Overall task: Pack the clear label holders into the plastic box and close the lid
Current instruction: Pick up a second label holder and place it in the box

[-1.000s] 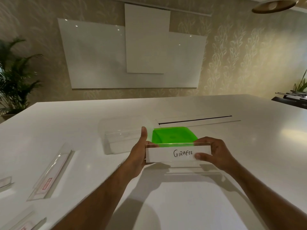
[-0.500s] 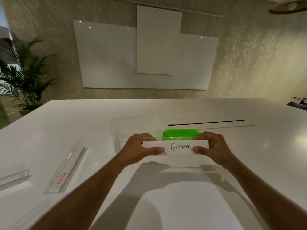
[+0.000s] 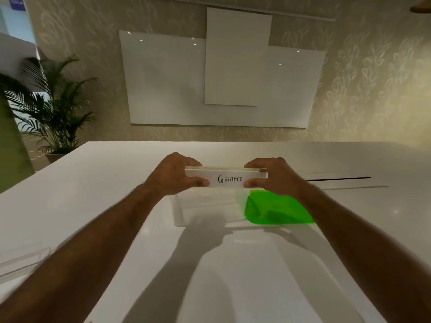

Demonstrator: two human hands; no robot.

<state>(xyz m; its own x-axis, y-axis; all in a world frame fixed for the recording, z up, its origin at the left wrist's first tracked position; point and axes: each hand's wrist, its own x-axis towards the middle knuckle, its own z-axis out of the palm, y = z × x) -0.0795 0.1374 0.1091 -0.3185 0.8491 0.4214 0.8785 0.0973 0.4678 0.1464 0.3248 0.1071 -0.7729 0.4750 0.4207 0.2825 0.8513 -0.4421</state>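
A clear label holder [image 3: 229,178] with a white card reading "GIRAFEE" is held level in the air between both hands. My left hand [image 3: 173,174] grips its left end, my right hand [image 3: 271,177] grips its right end. Directly below it on the white table [image 3: 93,183] sits the clear plastic box [image 3: 179,212], open at the top, its walls faint. The green lid [image 3: 277,208] lies just right of the box, partly under my right forearm. What is inside the box is hard to make out.
Another clear label holder [image 3: 23,262] lies at the table's left edge, near my left forearm. A dark cable slot [image 3: 338,178] runs across the table behind my right hand. A potted palm [image 3: 51,108] stands off the table at far left.
Both hands have carried the label holder forward and up, from in front of the box to over it. My view has tilted and shifted, so the holders at left have mostly left the frame.
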